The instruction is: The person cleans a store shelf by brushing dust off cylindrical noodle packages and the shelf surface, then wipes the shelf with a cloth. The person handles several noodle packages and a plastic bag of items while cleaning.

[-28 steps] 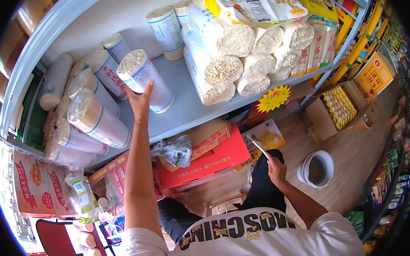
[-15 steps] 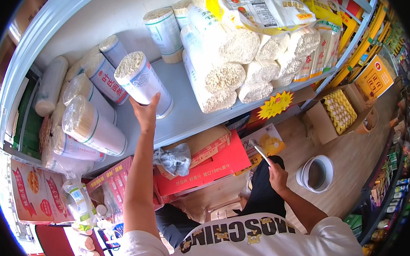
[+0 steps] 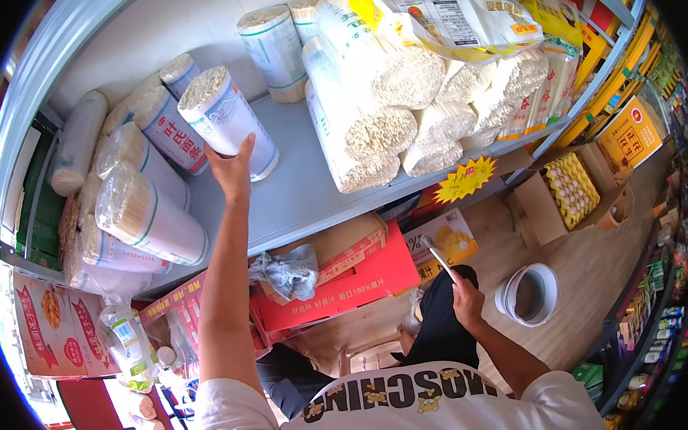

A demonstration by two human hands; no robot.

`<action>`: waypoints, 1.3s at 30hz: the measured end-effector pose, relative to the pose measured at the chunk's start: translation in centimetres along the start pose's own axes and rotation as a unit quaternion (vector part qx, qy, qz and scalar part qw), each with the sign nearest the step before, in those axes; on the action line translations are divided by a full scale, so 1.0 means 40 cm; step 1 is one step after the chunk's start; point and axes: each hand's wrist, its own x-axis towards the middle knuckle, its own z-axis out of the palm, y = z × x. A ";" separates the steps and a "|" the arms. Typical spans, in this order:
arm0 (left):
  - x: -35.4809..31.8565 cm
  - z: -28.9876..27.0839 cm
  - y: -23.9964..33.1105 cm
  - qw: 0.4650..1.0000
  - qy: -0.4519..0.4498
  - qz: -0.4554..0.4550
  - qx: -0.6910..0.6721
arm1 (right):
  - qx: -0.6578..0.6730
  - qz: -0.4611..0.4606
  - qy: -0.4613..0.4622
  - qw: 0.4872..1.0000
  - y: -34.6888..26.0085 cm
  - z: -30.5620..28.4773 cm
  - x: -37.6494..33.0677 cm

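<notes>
My left hand [image 3: 232,168] is wrapped round the lower part of a paper-wrapped bundle of dried noodles [image 3: 230,121], which stands on the blue-grey shelf [image 3: 289,151]. Its cut noodle ends show at the top. Close by on the left lean several other noodle bundles [image 3: 151,215], some in clear plastic. Down by my knee, away from the shelf, my right hand [image 3: 467,300] grips a slim white-handled brush [image 3: 442,262] with a small greyish head pointing up and left.
Noodle bundles [image 3: 378,134] are stacked at the shelf's right, under yellow-and-white packs [image 3: 458,19]. A yellow star-shaped tag [image 3: 465,179] hangs at the shelf edge. Below are a grey rag [image 3: 286,274] on cartons, a red box [image 3: 341,294], a white bucket [image 3: 528,294] and an egg carton box [image 3: 536,207].
My left hand has shifted the noodle bundle a little to the left along the shelf, nearer the other bundles. My right hand keeps holding the brush in about the same place.
</notes>
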 end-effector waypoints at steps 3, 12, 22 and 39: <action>0.021 0.024 0.001 1.000 0.005 -0.004 0.002 | -0.004 0.001 0.002 1.000 0.002 0.002 0.009; 0.076 0.160 -0.011 1.000 -0.013 0.001 -0.008 | 0.001 0.012 -0.009 1.000 -0.001 0.001 0.018; 0.097 0.054 0.008 1.000 0.003 0.022 -0.004 | 0.017 0.017 -0.014 1.000 0.006 0.000 0.019; 0.095 0.113 -0.015 0.999 -0.035 -0.015 -0.033 | 0.038 0.037 -0.040 0.998 -0.005 -0.002 0.025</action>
